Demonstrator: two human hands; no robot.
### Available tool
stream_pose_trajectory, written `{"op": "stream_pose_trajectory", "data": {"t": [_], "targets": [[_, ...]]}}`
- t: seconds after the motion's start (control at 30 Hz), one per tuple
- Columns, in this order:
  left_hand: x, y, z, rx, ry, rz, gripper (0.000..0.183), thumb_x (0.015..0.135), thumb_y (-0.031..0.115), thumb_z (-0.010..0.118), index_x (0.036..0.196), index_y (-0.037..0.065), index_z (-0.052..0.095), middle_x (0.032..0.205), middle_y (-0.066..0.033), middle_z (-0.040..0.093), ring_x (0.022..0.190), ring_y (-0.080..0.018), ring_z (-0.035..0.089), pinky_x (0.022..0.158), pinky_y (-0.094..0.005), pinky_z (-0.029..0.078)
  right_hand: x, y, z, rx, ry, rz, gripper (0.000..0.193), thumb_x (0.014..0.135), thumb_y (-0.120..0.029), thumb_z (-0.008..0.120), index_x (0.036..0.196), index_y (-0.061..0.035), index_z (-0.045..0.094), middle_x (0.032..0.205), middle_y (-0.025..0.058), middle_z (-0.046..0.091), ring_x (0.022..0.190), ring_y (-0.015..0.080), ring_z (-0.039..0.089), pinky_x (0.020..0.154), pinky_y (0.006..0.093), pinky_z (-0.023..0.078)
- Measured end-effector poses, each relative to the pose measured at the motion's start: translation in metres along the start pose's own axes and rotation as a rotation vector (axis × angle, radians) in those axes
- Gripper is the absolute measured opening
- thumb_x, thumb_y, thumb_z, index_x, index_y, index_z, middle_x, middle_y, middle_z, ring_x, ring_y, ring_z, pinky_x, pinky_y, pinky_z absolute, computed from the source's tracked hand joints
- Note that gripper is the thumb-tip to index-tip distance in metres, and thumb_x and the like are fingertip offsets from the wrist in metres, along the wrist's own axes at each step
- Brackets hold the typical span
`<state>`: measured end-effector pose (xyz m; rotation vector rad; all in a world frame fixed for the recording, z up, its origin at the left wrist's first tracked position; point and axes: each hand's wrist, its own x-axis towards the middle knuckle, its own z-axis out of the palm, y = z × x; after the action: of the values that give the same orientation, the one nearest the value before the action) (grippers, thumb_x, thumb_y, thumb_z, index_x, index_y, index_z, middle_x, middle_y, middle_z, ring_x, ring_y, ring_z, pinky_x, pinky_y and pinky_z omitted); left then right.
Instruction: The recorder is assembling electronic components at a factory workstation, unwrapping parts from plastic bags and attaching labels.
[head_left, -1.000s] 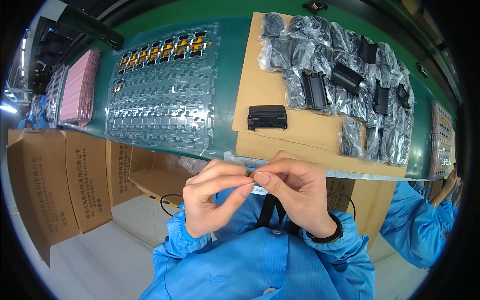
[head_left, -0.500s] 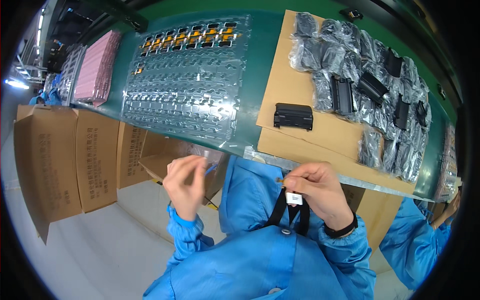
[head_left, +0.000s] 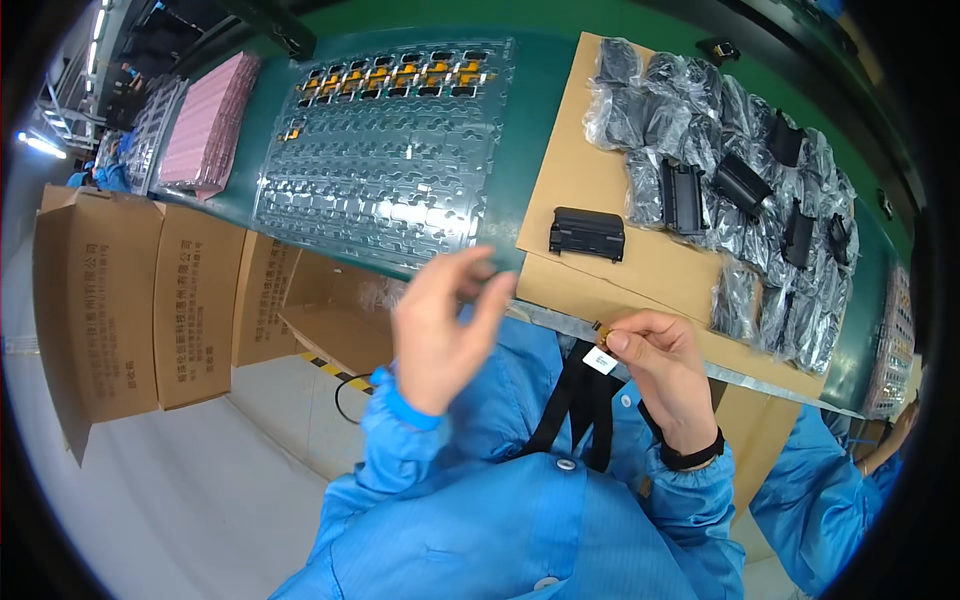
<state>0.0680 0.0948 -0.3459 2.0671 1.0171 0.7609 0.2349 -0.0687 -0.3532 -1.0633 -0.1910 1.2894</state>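
My right hand (head_left: 668,375) pinches a small flexible circuit piece, dark and amber, with a white label (head_left: 599,360) hanging below the fingertips. This is held over my lap, just off the table's front edge. My left hand (head_left: 445,325) is raised to the left of it, thumb and fingers curved and apart, with nothing visible between them. Beyond the hands, a black plastic housing (head_left: 587,234) lies on the cardboard sheet (head_left: 560,170). At the left, a clear blister tray (head_left: 360,190) holds several similar flexible circuit pieces (head_left: 400,72) in its far rows.
Several black housings in clear bags (head_left: 665,110), some unwrapped, cover the right of the cardboard. A pink stack of trays (head_left: 212,120) stands at the far left of the green table (head_left: 535,75). Open cartons (head_left: 200,300) stand below. A co-worker's blue sleeve (head_left: 815,490) shows at right.
My left hand has moved right and up, toward the table edge; the small pale piece at its fingertips no longer shows. My right hand has shifted slightly right, still pinching the circuit piece.
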Motion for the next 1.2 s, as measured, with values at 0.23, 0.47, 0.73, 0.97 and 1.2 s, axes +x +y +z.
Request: {"op": "stream_pose_trajectory", "data": {"t": [0.23,0.47,0.73,0.97,1.2], "targets": [[0.025,0.017,0.064,0.03,-0.109,-0.015,0.03,0.084,0.016,0.079,0.104,0.0,0.063,0.079,-0.0043,0.064,0.063,-0.008,0.052,0.056,-0.027,0.042,-0.006,-0.023,-0.006,-0.206,0.07,-0.173,0.011,0.089,-0.002,0.07,0.099,0.0034,0.07,0.091,0.0075,0.072,0.084,0.0111,0.067,0.075,0.0234,0.052],[0.007,0.032,0.054,-0.69,-0.253,-0.233,0.029,0.094,-0.001,0.063,0.122,-0.005,0.054,0.101,-0.0109,0.069,0.075,-0.0086,0.06,0.062,-0.0223,0.049,-0.001,-0.041,0.014,-0.286,0.108,-0.171,0.014,0.091,-0.007,0.07,0.1,0.0041,0.07,0.089,0.0049,0.071,0.078,0.007,0.064,0.068,0.0201,0.05],[-0.007,0.044,0.044,-0.629,-0.312,-0.107,0.029,0.094,-0.007,0.056,0.123,-0.005,0.056,0.102,-0.011,0.068,0.083,-0.0117,0.063,0.072,-0.0254,0.053,0.0,-0.033,0.03,-0.27,0.161,-0.124,0.017,0.092,-0.011,0.07,0.101,0.0031,0.071,0.083,0.0056,0.071,0.07,0.0066,0.065,0.059,0.0217,0.054],[-0.009,0.043,0.045,-0.581,-0.274,-0.072,0.026,0.093,-0.007,0.058,0.119,-0.006,0.059,0.096,-0.0108,0.069,0.083,-0.0121,0.066,0.068,-0.025,0.053,-0.002,-0.029,0.032,-0.275,0.191,-0.125,0.019,0.092,-0.013,0.071,0.101,0.0027,0.071,0.082,0.0064,0.072,0.069,0.0071,0.065,0.058,0.0222,0.054],[-0.011,0.045,0.043,-0.56,-0.306,-0.056,0.026,0.096,-0.008,0.053,0.122,-0.007,0.055,0.1,-0.0114,0.068,0.079,-0.0098,0.061,0.064,-0.022,0.049,-0.005,-0.028,0.031,-0.238,0.206,-0.129,0.017,0.092,-0.013,0.071,0.099,0.0026,0.071,0.083,0.007,0.072,0.071,0.0076,0.066,0.059,0.0222,0.053]]}}
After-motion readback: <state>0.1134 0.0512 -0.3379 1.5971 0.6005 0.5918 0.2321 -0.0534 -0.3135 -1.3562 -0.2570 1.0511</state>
